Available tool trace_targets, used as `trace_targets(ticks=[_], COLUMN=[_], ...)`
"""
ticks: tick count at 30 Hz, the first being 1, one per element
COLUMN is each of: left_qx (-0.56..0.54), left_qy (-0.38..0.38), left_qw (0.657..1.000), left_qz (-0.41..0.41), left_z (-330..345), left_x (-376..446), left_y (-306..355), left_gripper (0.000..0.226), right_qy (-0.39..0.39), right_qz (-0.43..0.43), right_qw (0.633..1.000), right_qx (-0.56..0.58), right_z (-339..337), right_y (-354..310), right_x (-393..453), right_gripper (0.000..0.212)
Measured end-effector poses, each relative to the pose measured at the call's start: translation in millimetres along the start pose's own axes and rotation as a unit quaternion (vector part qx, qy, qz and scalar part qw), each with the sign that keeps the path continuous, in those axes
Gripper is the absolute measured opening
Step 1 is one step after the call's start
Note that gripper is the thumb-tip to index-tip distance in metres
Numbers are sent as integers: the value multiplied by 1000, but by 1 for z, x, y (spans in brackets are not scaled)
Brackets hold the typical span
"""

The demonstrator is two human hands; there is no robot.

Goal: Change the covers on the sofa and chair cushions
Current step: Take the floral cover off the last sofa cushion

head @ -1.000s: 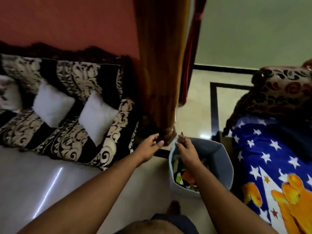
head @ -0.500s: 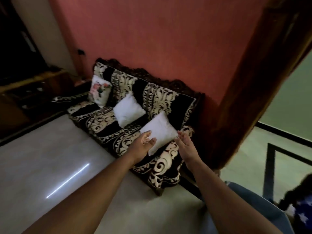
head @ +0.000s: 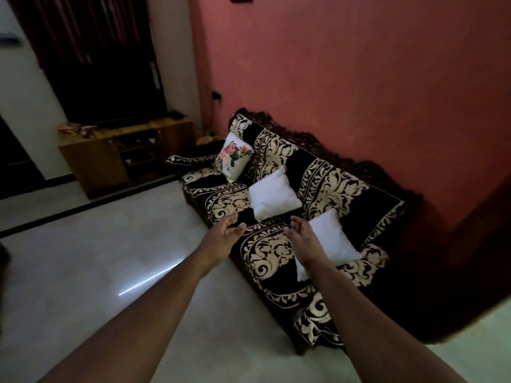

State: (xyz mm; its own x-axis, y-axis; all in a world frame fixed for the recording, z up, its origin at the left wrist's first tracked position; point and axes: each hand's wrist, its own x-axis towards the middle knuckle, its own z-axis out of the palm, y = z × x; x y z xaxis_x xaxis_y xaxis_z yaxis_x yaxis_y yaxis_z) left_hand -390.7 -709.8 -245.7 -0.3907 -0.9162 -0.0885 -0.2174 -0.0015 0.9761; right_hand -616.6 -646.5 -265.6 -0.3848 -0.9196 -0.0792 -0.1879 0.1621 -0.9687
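The sofa (head: 276, 261) fills the middle of my view, draped in black and cream cloth and set against the red wall (head: 359, 78). Three cushions sit on it: a flowered one (head: 233, 158) at the far end, a bare white cushion (head: 273, 193) in the middle, and a second bare white cushion (head: 331, 241) at the near right.

I judge the step in hand to be fetching a bare cushion so a fresh cover can go on it; two of the three look uncovered, so the job seems partly done at best.

My left hand (head: 224, 236) and right hand (head: 302, 239) reach out toward the sofa, both empty, fingers spread and loosely bent, palms turned toward each other. The right hand overlaps the near white cushion in view, though I cannot tell whether it touches it. The left is held over the seat edge, near the middle cushion.

Next I would bring both hands onto one white cushion and lift it off the seat.

A wooden cabinet (head: 116, 153) stands far left, well apart. The pale floor (head: 110, 258) in front of me shows a streak of light, and I see nothing lying between my hands and the cushions.
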Motion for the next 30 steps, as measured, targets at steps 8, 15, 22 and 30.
trace_targets(ticks=[8,15,22,30], left_qx=[45,78,84,143], left_qy=[28,65,73,45], left_qw=[998,992,989,987], left_qz=[-35,-78,-97,-64], left_z=[-43,-77,-118,-202], left_x=[72,172,259,379], left_y=[-15,-27,-44,-80], left_gripper=[67,66,71,63], right_qy=[-32,-70,-92,-61], right_qz=[20,61,78,83], right_qw=[999,992,991,994], right_qx=[35,82,66,35], right_z=[51,87,128,218], right_y=[11,11,12,3], right_x=[107,222,321,431], right_gripper=[37,42,32,35])
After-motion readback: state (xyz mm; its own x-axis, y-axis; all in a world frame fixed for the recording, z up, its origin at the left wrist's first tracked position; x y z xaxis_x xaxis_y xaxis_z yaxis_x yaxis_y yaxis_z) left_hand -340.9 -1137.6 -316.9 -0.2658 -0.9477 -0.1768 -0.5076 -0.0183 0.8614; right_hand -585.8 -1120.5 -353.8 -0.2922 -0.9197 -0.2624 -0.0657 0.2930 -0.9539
